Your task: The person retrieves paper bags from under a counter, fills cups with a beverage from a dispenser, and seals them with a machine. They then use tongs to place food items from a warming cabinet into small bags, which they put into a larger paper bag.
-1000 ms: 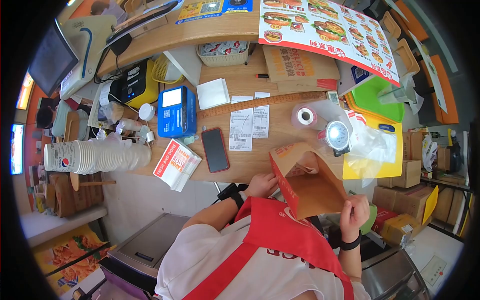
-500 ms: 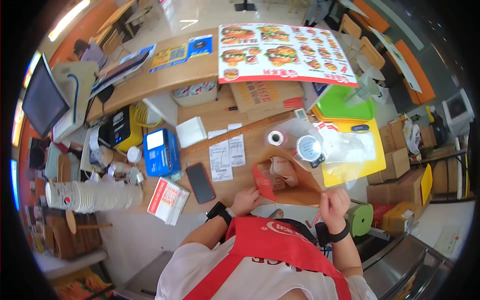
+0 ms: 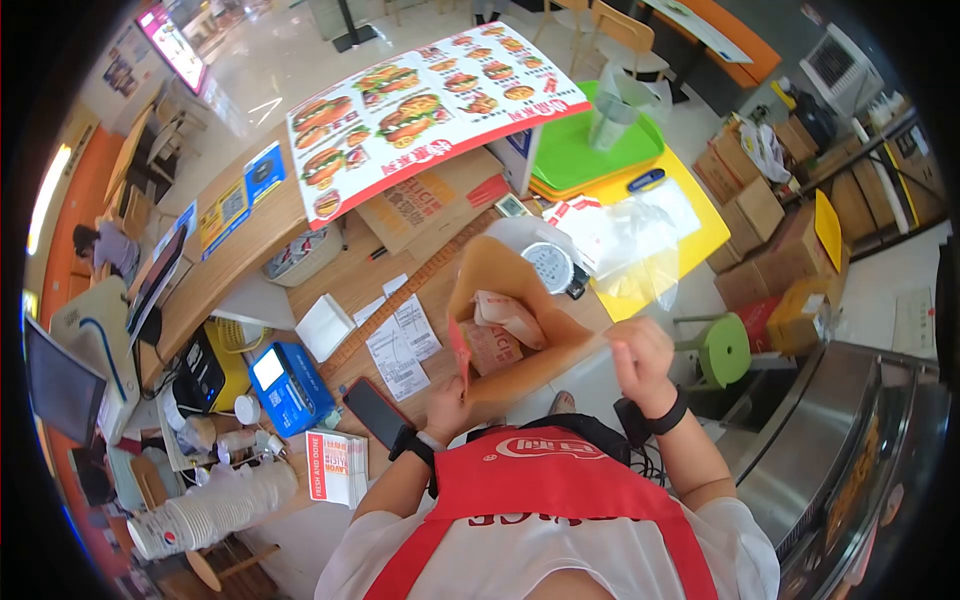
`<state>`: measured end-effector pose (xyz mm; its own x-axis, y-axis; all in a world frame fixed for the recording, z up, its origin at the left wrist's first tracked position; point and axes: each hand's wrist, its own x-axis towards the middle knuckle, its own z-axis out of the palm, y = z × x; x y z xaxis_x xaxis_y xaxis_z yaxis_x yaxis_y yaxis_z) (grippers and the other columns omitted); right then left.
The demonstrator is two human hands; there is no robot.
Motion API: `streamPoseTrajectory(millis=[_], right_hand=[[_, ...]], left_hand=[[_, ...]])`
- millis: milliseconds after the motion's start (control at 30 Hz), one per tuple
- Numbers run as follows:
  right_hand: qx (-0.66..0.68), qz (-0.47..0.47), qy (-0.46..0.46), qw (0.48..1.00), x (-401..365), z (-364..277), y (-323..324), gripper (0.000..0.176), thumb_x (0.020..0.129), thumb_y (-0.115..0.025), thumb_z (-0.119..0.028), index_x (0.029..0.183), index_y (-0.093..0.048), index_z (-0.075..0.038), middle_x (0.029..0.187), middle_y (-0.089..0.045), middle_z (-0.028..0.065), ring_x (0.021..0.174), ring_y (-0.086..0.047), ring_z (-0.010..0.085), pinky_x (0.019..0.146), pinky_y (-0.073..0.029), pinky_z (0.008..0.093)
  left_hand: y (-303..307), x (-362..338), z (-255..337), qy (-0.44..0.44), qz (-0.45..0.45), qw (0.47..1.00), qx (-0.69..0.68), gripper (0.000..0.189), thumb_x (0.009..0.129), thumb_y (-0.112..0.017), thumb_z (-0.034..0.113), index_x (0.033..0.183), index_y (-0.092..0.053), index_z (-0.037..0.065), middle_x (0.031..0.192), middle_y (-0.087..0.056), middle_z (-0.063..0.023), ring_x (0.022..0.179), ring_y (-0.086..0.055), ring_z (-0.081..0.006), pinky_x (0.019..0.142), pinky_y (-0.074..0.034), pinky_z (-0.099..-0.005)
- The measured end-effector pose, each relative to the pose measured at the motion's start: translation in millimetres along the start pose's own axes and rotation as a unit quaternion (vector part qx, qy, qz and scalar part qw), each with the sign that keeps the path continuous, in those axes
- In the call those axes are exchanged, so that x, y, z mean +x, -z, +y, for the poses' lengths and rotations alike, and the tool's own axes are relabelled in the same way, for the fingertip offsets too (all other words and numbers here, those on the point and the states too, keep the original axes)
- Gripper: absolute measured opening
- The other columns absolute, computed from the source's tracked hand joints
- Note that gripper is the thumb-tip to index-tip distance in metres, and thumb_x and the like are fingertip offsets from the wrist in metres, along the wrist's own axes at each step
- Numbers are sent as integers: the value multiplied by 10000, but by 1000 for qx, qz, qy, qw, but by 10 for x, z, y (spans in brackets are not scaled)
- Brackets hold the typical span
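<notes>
A brown paper bag point(image 3: 565, 335) with a red printed side stands open-mouthed in front of me. Inside it lie a white paper packet point(image 3: 508, 314) and a second wrapped packet with red print point(image 3: 494, 349). My left hand point(image 3: 447, 404) pinches the bag's left edge. At the opposite corner is my right hand point(image 3: 642, 362), its fingers curled closed on the rim; the contact is small and partly hidden. A dark phone point(image 3: 376, 412) lies just left of my left hand, and printed receipts point(image 3: 403, 350) rest behind it.
A blue payment device point(image 3: 290, 390), napkins point(image 3: 325, 328) and printed packets point(image 3: 338, 468) are to the left, with stacked paper cups point(image 3: 210, 508). Behind the bag sit a round silver-topped item point(image 3: 549, 268), yellow board point(image 3: 690, 235) and green trays point(image 3: 600, 150). A menu board point(image 3: 430, 110) overhangs the counter.
My view has turned to the right. The bag appears more upright and wider at its mouth, showing more of the packets. Both hands have shifted along with it.
</notes>
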<state>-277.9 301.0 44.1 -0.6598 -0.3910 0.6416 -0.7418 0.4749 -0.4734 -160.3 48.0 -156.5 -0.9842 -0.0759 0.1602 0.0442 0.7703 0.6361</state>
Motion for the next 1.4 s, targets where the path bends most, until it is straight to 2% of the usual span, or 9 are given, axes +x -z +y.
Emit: streamPoseTrajectory(millis=[367, 600, 700, 767, 867, 933, 1067, 1300, 1400], right_hand=[[-84, 81, -311, 943, -531, 893, 173, 67, 754, -557, -59, 738, -565, 6, 672, -553, 124, 596, -537, 243, 550, -420, 288], [38, -69, -248, 966, -264, 2254, -923, 161, 731, -566, -63, 883, -564, -13, 840, -578, 145, 765, -582, 259, 690, -469, 296], [-96, -146, -221, 959, -93, 2499, -1259, 196, 742, -523, -77, 923, -549, -9, 886, -582, 160, 817, -576, 278, 715, -468, 341], [-290, -267, -322, 861, -39, 2621, -1438, 243, 693, -532, -133, 902, -533, -9, 913, -576, 193, 827, -570, 321, 727, -459, 378], [-182, -361, -372, 835, -30, 2875, -1465, 84, 591, -541, -126, 584, -592, -60, 609, -587, 129, 605, -585, 261, 595, -460, 358], [-163, -372, -325, 854, -15, 2889, -1413, 82, 573, -544, -122, 515, -587, -83, 560, -562, 121, 603, -568, 265, 580, -452, 345], [-235, -270, -289, 888, 39, 2618, -1387, 290, 615, -566, -128, 894, -521, -61, 892, -537, 170, 795, -541, 351, 710, -448, 392], [-238, -340, -297, 860, 47, 2795, -1384, 180, 593, -624, -146, 732, -585, -40, 770, -584, 175, 757, -566, 313, 669, -447, 374], [-54, -232, -354, 904, -19, 2939, -1341, 135, 655, -619, -129, 754, -591, -42, 718, -589, 78, 655, -560, 202, 617, -435, 318]], left_hand=[[26, -57, -3, -10, -113, 992, -47, 131, 739, -602, 220, 695, -555, 106, 608, -552, -76, 516, -552, -237, 447, -420, -328], [155, 71, 372, 7, -150, 978, -143, 144, 748, -605, 221, 737, -572, 81, 597, -563, -65, 536, -577, -200, 480, -439, -286], [236, 33, 484, 81, -175, 974, -121, 147, 716, -634, 160, 691, -566, 31, 675, -567, -109, 577, -573, -224, 504, -461, -295], [274, -8, 499, 101, -154, 975, -121, 158, 712, -638, 176, 689, -570, 35, 649, -561, -106, 576, -572, -230, 507, -461, -293], [332, -67, 498, 72, -108, 988, -84, 167, 710, -638, 198, 705, -580, 42, 642, -567, -105, 582, -574, -242, 517, -462, -307], [292, -121, 462, 111, -138, 980, -87, 154, 737, -586, 231, 734, -574, 78, 659, -591, -79, 587, -579, -259, 512, -455, -339], [247, -90, 454, 85, -114, 974, -175, 151, 739, -579, 217, 753, -555, 68, 656, -567, -85, 582, -560, -264, 516, -444, -348], [303, -72, 441, 79, -99, 978, -168, 152, 730, -581, 208, 717, -548, 60, 680, -563, -95, 612, -557, -267, 529, -439, -352], [305, -147, 372, 88, -104, 975, -175, 161, 727, -584, 214, 699, -547, 59, 670, -558, -97, 607, -552, -275, 529, -435, -361]])
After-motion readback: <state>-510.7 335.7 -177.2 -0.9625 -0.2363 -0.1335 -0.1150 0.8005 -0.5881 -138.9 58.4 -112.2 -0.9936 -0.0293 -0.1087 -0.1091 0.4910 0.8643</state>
